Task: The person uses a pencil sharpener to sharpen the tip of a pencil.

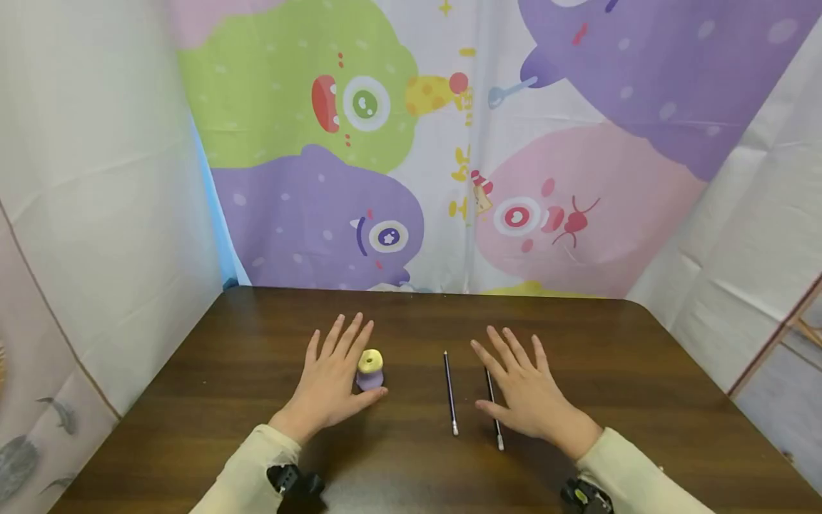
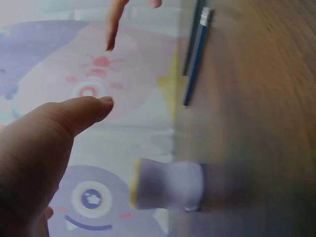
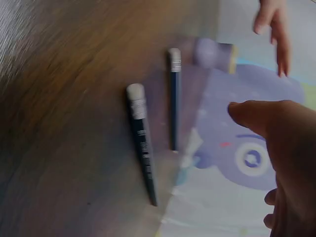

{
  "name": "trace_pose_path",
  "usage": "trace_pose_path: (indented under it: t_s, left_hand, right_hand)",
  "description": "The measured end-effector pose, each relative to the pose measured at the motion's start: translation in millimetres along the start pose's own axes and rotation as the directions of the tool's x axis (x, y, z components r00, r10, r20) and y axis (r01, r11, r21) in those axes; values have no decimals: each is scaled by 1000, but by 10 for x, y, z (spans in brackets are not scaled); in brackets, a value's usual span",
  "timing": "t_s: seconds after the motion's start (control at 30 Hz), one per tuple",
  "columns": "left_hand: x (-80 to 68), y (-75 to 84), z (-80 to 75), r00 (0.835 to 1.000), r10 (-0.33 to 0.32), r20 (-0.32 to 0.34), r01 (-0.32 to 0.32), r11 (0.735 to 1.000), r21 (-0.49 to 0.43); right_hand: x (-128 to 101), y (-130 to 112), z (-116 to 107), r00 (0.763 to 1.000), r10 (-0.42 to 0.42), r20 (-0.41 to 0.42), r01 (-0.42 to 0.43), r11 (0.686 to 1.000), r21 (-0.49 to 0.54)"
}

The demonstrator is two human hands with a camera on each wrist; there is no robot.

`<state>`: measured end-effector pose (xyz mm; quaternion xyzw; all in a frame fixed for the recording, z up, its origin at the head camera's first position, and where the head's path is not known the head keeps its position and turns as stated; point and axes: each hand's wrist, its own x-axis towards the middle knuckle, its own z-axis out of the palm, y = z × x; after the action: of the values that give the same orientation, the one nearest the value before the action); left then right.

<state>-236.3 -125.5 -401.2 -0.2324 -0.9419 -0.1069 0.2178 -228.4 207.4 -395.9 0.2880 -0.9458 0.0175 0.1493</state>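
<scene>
My left hand is spread flat, palm down, over the left-middle of the table, holding nothing. Just right of its palm stands a small purple pencil sharpener with a yellow top and a round hole. In the left wrist view the sharpener appears apart from my thumb. Fingers likewise spread, my right hand hovers with nothing in it. Beneath its thumb side lies a dark pencil, partly covered. A second dark pencil lies left of it, eraser end toward me.
The dark wooden table reaches back to a curtain printed with cartoon monsters. White cloth hangs at both sides. Each wrist wears a black camera over a pale sleeve.
</scene>
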Motion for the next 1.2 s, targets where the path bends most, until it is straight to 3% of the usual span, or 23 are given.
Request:
trace_pose_path:
  t_s: [0.2,0.4,0.7,0.93,1.2]
  left_hand:
    - [57,-56,130,1000,-2,-12,1,999,-35]
    - [45,-132,287,999,-39,25,40,998,-43]
    - [103,-180,423,982,-130,137,142,986,-83]
    - [125,-177,478,959,-166,228,200,971,-132]
    - [110,-167,504,961,-188,204,228,955,-193]
  right_hand:
    - [182,-15,157,996,5,92,-7,1000,25]
    - [370,-123,324,990,52,133,-52,999,-6]
    - [532,-216,433,954,148,261,-156,988,8]
    - [566,-274,510,939,190,288,-193,981,-16]
    - [605,-366,533,919,196,342,-206,979,-6]
